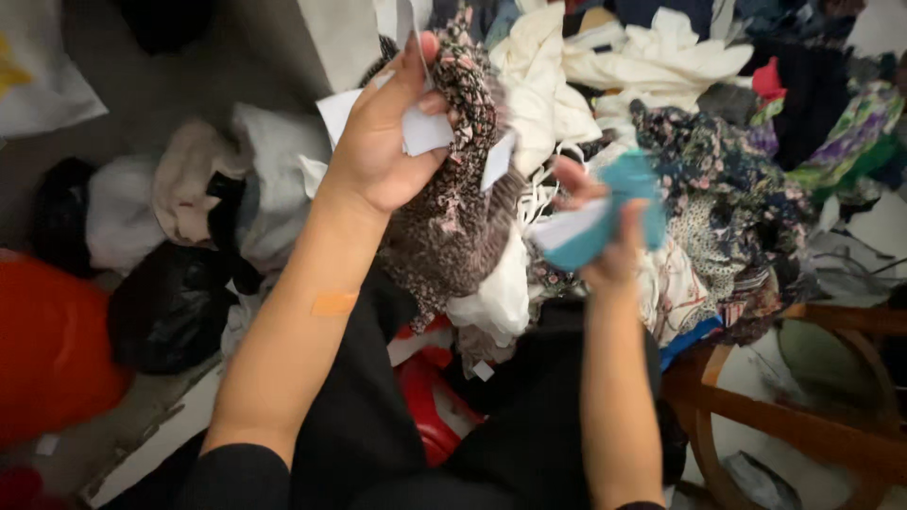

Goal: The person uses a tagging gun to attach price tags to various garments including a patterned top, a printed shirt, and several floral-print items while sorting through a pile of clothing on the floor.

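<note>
There, the left hand (383,142) clenched a dark floral garment (453,208) with white tags (425,130), while the right hand (605,236) pinched a teal cloth (605,212) just beside.

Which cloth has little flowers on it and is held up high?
The dark flowery cloth in the left hand. The right hand holds a plain teal cloth instead.

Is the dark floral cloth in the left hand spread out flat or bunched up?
Bunched up. The left hand grips the dark floral cloth in a gathered clump that hangs in folds, with white paper tags pressed against it.
</note>
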